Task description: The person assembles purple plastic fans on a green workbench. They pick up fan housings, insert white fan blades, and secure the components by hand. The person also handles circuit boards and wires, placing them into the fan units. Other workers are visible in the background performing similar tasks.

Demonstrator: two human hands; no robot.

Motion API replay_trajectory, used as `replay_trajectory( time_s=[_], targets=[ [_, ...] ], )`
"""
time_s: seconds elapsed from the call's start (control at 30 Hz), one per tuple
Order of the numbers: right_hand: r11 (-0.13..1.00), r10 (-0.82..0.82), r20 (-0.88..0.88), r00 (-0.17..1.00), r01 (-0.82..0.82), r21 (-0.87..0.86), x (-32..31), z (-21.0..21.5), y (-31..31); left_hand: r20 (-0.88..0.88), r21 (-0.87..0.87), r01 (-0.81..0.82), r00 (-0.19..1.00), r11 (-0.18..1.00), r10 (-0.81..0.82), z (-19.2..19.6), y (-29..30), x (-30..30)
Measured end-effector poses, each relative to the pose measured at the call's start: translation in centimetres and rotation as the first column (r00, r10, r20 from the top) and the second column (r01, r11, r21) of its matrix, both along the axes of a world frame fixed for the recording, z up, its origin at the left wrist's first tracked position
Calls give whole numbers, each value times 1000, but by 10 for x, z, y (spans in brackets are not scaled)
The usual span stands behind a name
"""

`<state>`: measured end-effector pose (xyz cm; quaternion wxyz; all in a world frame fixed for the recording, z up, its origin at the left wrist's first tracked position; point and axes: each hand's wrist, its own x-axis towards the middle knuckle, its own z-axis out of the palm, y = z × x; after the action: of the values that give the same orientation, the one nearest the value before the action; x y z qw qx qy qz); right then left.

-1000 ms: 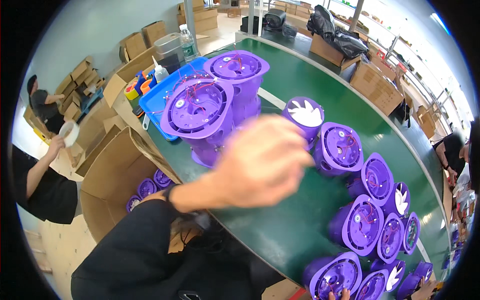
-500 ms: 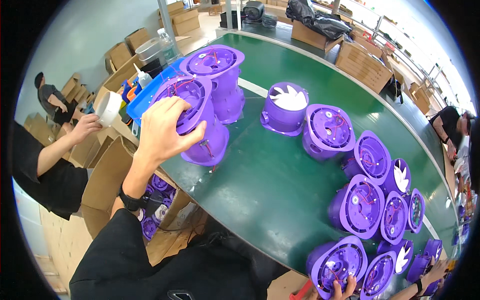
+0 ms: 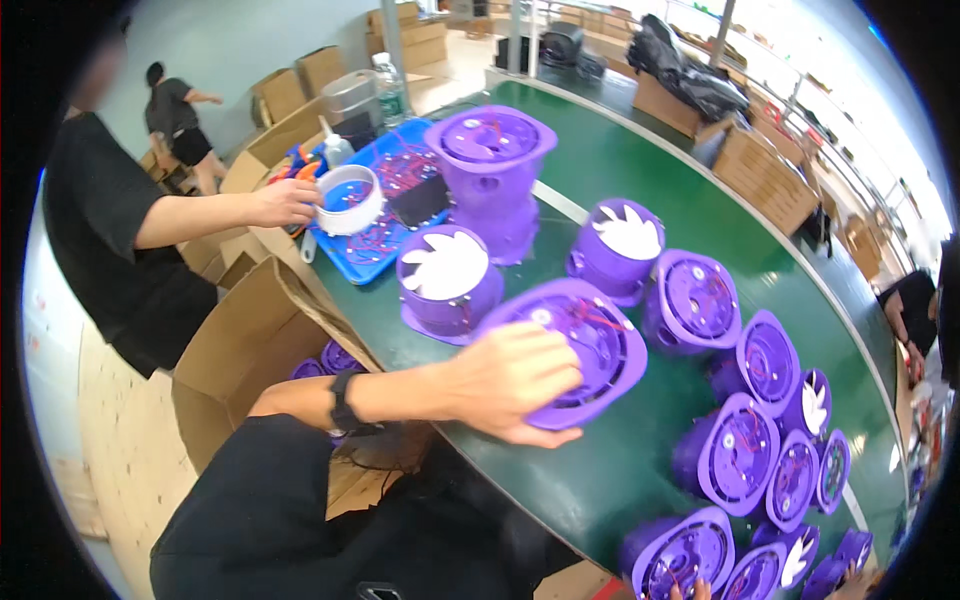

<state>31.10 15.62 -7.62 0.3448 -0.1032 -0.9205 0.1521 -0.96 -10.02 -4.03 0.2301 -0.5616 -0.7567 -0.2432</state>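
My left hand [image 3: 515, 385] grips the near rim of a purple fan housing [image 3: 612, 345], held tilted above the green table, its wired inner face showing. Just left of it stands another housing, with a white fan [image 3: 445, 265] on top. Behind that rises a stack of purple housings [image 3: 490, 180]. At the lower edge, fingers of my right hand [image 3: 690, 590] curl over the rim of a near purple housing [image 3: 685, 560]; the rest of that hand is cut off.
A co-worker's hand [image 3: 290, 203] holds a white ring [image 3: 350, 205] over a blue tray [image 3: 365, 265] of small wired parts. Several purple housings [image 3: 740, 455] line the table's right side. An open cardboard box [image 3: 235, 340] stands left of the green table [image 3: 530, 470].
My left hand has lifted the housing off the left stack and carried it right, uncovering a white-fanned one. The co-worker's white ring has moved over the tray. The view has shifted left.
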Motion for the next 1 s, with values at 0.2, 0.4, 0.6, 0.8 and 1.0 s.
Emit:
replay_trajectory(
  time_s=[0.2, 0.4, 0.6, 0.8, 1.0],
  targets=[
    [987, 59, -280, 958, -13, 161, 3, -3, -25, 12, -46, 8, 1000, 999, -8, -28, 6, -36],
    [722, 686, -119, 718, -691, -11, -79, 17, -59, 102, 55, -503, 862, 862, 497, -7, -61, -44],
    [739, 646, 34, 763, -614, -277, -126, -17, -76, 54, -232, -583, 792, 779, 608, -24, -124, -35],
    [703, 597, -25, 802, -538, -465, -129, -40, -63, 317, -106, -444, 833, 890, 454, 3, -151, -63],
    [658, 567, 1, 824, -453, -601, -130, -38, -60, 335, 104, -580, 785, 808, 521, 53, -122, -124]
  ],
)
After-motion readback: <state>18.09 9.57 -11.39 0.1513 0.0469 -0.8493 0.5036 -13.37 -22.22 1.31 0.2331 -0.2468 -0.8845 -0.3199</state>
